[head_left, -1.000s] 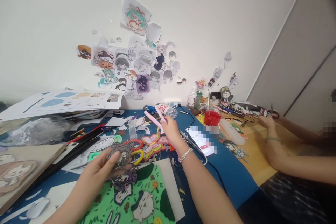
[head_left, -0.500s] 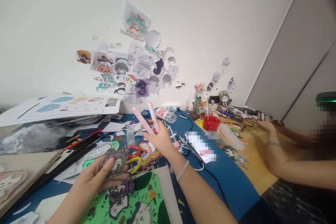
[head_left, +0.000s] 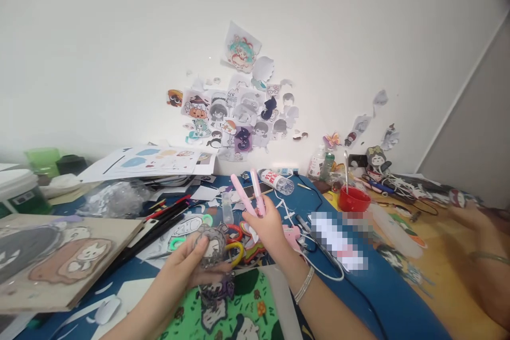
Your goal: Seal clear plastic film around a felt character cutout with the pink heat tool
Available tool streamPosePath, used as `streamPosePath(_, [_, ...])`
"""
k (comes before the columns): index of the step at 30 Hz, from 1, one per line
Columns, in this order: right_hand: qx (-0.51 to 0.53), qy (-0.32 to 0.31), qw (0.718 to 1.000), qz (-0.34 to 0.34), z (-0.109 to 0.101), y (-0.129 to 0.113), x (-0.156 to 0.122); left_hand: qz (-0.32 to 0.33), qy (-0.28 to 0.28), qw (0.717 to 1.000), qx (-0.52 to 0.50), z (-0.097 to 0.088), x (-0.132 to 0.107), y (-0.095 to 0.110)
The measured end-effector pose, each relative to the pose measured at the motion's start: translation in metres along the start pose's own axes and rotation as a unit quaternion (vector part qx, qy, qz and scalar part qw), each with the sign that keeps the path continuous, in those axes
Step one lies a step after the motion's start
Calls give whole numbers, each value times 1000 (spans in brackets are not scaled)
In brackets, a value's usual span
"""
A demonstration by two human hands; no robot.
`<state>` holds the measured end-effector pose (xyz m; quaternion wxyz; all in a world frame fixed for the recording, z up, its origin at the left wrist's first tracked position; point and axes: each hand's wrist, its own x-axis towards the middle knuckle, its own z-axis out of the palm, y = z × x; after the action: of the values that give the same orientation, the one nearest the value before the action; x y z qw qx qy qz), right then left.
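My left hand pinches a grey cartoon-figure cutout, holding it above a green illustrated sheet. My right hand is closed round a pink scissors-like tool whose two pink arms point up and to the left, spread apart. The tool hangs a little above and right of the cutout, not touching it. Coloured scissor handles and a butterfly cutout lie on the blue mat between my hands.
Black pencils, printed sheets and a wooden board with a drawing lie at the left. A phone, red cup and bottles stand to the right. Another person's hand works at the far right. Stickers cover the wall.
My right hand lifted the pink tool off the table and brought it toward the cutout. The view swung left, so the other person has moved toward the right edge.
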<state>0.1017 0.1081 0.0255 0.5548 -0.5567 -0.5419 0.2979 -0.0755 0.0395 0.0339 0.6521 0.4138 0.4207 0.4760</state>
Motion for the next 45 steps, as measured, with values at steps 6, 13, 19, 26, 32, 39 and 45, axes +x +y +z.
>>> streamPosePath(6, [46,7,999,15,15,1,-14,-69,-90,991,-69,7,-7,-9])
streamPosePath(13, [61,-3,997,46,30,-10,-31,-66,-136,985,-78,11,-11,-18])
streamPosePath(19, [126,-18,989,75,28,-18,-30,-70,-126,988,-50,7,-8,-21])
streamPosePath(26, [197,-32,977,77,14,-14,-24,-53,-91,993,-58,-2,-1,-6])
streamPosePath(32, [192,-56,977,70,10,-21,-27,-43,-39,998,-9,-7,5,4])
streamPosePath(39, [203,-57,976,54,8,-19,-24,-41,-29,998,23,-6,3,5])
streamPosePath(45, [213,-85,973,41,7,-18,-24,-9,-40,998,55,-3,4,2])
